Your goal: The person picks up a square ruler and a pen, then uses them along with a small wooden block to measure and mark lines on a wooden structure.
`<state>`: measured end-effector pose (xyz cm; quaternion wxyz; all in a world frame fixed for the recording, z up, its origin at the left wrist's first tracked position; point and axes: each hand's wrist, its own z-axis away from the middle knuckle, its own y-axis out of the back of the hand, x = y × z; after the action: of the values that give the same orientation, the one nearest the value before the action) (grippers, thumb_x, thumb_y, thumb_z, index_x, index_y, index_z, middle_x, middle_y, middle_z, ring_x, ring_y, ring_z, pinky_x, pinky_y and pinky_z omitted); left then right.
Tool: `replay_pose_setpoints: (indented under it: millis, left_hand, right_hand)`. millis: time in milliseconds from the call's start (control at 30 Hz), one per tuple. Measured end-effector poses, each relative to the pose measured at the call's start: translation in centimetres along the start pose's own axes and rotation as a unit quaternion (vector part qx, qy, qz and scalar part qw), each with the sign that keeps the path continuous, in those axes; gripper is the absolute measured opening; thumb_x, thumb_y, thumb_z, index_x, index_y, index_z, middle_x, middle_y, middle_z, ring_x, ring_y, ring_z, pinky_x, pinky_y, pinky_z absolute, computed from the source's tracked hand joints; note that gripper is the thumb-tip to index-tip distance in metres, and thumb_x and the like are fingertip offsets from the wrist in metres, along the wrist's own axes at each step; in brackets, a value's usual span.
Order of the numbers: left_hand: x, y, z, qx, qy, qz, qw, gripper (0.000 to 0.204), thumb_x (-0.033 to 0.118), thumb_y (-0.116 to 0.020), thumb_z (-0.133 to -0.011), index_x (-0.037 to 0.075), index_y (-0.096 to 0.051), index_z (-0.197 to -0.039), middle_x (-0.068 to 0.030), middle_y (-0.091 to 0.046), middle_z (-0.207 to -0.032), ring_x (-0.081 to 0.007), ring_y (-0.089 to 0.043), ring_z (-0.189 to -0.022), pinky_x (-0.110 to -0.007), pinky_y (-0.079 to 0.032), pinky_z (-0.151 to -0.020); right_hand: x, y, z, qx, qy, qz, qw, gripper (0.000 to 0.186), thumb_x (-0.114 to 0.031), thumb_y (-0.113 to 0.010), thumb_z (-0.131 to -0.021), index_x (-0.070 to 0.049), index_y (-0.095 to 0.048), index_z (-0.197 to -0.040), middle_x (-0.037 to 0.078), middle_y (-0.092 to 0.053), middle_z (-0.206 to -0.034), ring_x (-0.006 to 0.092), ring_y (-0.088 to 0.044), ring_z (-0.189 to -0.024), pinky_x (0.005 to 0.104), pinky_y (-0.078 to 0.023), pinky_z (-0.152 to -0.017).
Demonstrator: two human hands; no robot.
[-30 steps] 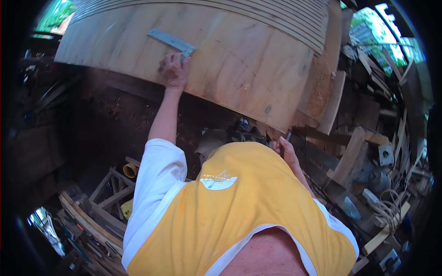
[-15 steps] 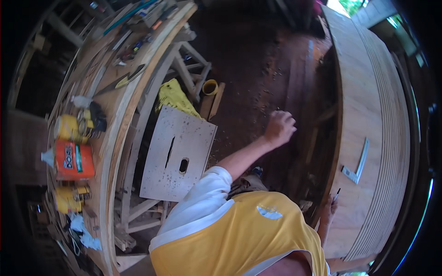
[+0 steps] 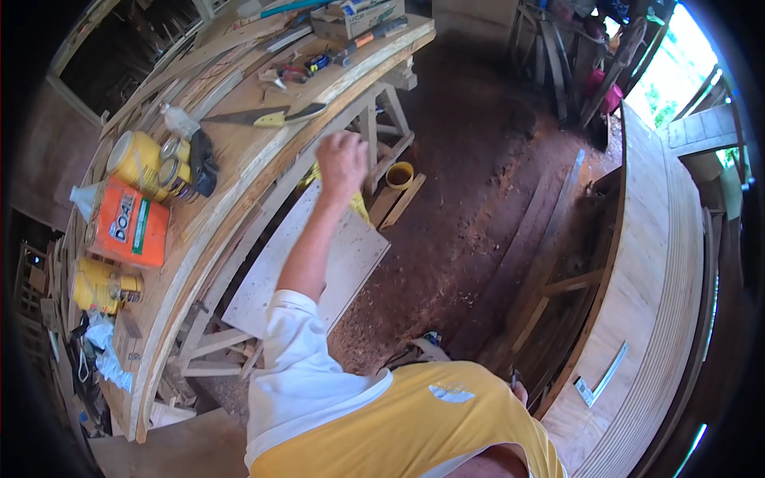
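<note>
My left hand [image 3: 343, 165] is raised beside the front edge of the workbench [image 3: 179, 299]. Its fingers are curled in, and no object shows in them. Nearest to it on the bench lies a handsaw [image 3: 275, 117] with a yellow and black handle. Low down by my body, my right hand [image 3: 520, 392] is mostly hidden behind my yellow shirt. A slim, dark-tipped pen-like tool [image 3: 515, 377] sticks up from its fingers. To the right of that hand, a metal try square [image 3: 599, 378] rests on a stack of plywood sheets [image 3: 629, 279].
Yellow cans [image 3: 137, 162], an orange container [image 3: 127, 223] and a pale blue cloth [image 3: 103, 350] stand or lie on the bench's left. Screwdrivers and other small tools [image 3: 311, 65] lie farther back. Below my left arm leans a pale board [image 3: 351, 251]; a yellow bucket [image 3: 400, 174] sits beyond it.
My left hand has swung left and forward, from over the floor to the bench edge. The view has turned left. My right hand is now largely covered by my shirt.
</note>
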<state>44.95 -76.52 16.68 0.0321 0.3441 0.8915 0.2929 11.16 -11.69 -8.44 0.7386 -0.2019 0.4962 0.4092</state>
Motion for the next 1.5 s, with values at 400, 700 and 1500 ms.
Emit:
replay_pose_setpoints:
  millis: [400, 700, 1500]
  left_hand:
    - [-10.1, 0.0, -4.6, -0.113, 0.129, -0.236, 0.957, 0.041, 0.040, -0.063, -0.095, 0.016, -0.065, -0.127, -0.0148, -0.062, -0.125, -0.0373, -0.049, -0.130, -0.065, -0.032, -0.108]
    - [-10.7, 1.5, -3.7, -0.091, 0.149, -0.214, 0.961, 0.050, 0.044, -0.065, -0.094, 0.013, -0.063, -0.133, -0.0174, -0.057, -0.137, -0.0390, -0.042, -0.138, -0.069, -0.026, -0.113]
    - [-8.2, 6.8, -0.1, -0.195, 0.357, -0.326, 0.853, 0.100, 0.048, -0.083, -0.075, 0.010, -0.036, -0.154, -0.0243, -0.032, -0.158, -0.0424, -0.026, -0.148, -0.060, -0.019, -0.118]
  right_hand:
    - [-0.6, 3.0, -0.5, 0.076, -0.053, 0.009, 0.996, 0.026, -0.014, -0.065, -0.099, -0.012, -0.053, -0.076, -0.009, -0.049, -0.064, 0.0025, -0.040, -0.054, 0.0240, -0.031, -0.047]
    - [-1.3, 1.4, -6.5, 0.038, -0.092, 0.029, 0.995, 0.026, -0.015, -0.066, -0.099, -0.013, -0.054, -0.076, -0.009, -0.049, -0.064, 0.0022, -0.040, -0.054, 0.0242, -0.030, -0.047]
    - [-8.8, -1.5, -36.1, -0.330, -0.079, 0.117, 0.933, 0.026, -0.018, -0.069, -0.098, -0.014, -0.057, -0.076, -0.011, -0.049, -0.065, 0.0012, -0.040, -0.055, 0.0244, -0.028, -0.047]
